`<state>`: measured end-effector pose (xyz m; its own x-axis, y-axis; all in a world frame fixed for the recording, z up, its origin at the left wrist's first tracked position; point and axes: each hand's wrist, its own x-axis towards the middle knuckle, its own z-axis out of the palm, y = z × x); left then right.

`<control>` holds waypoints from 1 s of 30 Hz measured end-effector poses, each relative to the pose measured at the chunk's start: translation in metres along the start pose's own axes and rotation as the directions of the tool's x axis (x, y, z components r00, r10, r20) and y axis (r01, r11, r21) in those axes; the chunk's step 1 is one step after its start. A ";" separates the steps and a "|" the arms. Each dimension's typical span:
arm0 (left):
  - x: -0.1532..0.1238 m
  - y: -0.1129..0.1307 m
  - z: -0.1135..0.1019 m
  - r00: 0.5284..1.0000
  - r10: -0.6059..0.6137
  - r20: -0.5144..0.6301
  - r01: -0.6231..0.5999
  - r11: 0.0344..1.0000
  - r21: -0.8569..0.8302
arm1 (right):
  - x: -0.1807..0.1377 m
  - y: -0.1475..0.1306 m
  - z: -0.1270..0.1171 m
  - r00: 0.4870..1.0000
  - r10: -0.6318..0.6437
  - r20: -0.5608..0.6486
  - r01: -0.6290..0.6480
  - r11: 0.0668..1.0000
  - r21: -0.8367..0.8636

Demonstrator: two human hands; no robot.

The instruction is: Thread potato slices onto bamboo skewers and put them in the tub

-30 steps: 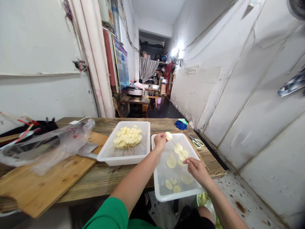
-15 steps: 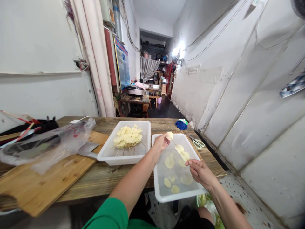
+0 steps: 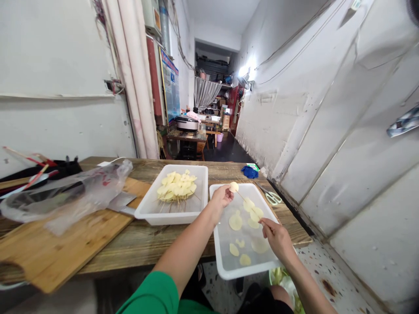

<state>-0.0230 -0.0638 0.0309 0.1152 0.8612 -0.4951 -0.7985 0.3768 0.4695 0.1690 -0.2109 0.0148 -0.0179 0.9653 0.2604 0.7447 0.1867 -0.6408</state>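
My left hand [image 3: 222,199] pinches a pale round potato slice [image 3: 233,187] at the far end of a thin wooden skewer [image 3: 241,196]. The skewer's near end is held in my right hand [image 3: 277,237], fingers closed round it. Between the hands, more potato slices [image 3: 248,204] are threaded on the stick. Both hands are over a white plastic tray [image 3: 225,273], in which several loose slices [image 3: 235,222] lie flat. To the left stands a second white tray [image 3: 176,220] with a heap of skewered slices [image 3: 178,185], their sticks pointing toward me.
A wooden cutting board [image 3: 42,261] lies at the left under a clear plastic bag [image 3: 94,192] and a cleaver [image 3: 121,202]. Scissors [image 3: 273,197] and a blue cloth-like bundle [image 3: 250,172] rest at the table's right. Below the right edge is a bin with peelings [image 3: 278,277].
The hands keep nearly the same pose on the skewer and slice. My right hand has tilted slightly, and the whole view has shifted a little.
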 end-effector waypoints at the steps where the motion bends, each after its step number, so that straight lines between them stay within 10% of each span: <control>1: 0.001 0.000 -0.001 1.000 -0.012 0.008 0.012 1.000 -0.009 | 0.000 0.001 0.000 1.000 0.001 0.000 -0.001 1.000 -0.003; 17: 0.000 -0.004 -0.001 0.996 -0.055 0.075 0.047 0.993 0.109 | 0.003 -0.006 -0.001 0.994 0.110 -0.001 -0.108 0.977 0.182; 30: -0.017 -0.018 0.004 0.910 -0.173 0.376 0.052 0.949 0.311 | 0.011 0.001 0.012 0.987 0.149 0.053 -0.158 0.927 0.340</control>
<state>-0.0084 -0.0835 0.0335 0.4652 0.8469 -0.2575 -0.5677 0.5087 0.6473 0.1613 -0.1977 0.0085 0.0576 0.9907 0.1234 0.4663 0.0826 -0.8808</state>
